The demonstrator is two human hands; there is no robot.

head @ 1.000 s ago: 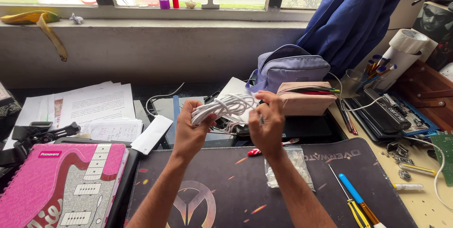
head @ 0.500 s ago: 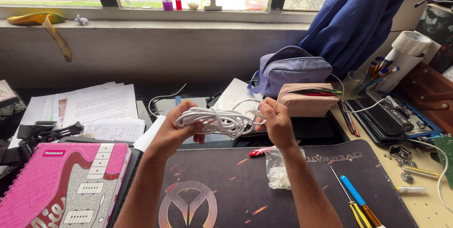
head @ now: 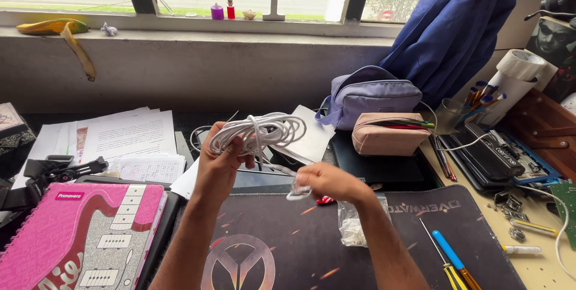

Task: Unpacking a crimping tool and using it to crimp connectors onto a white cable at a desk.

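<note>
The left hand [head: 223,159] was closed around a coiled bundle of white cable [head: 258,132], holding it up above the near edge of the dark desk mat [head: 288,248], with one turn of the cable crossing the loops at their middle. The right hand [head: 327,181] was pinched narrow on the loose end of that cable [head: 298,191] — a short tail running down from the bundle to the fingers, just over the mat and close beside a small clear plastic bag [head: 353,225]. To do this well, the left grip probably needed to stay firm on the loops so they would not spring apart, while the right kept the tail taut and guided it snugly around the waist of the bundle rather than slack. The end itself was too blurred to tell whether it carried a plug. Things crowded the space — a pink spiral notebook [head: 78,236] to the left, screwdrivers [head: 450,257] on the mat to the right, a pink pencil case [head: 390,134] behind — so keeping the cable lifted likely avoided snagging.
</note>
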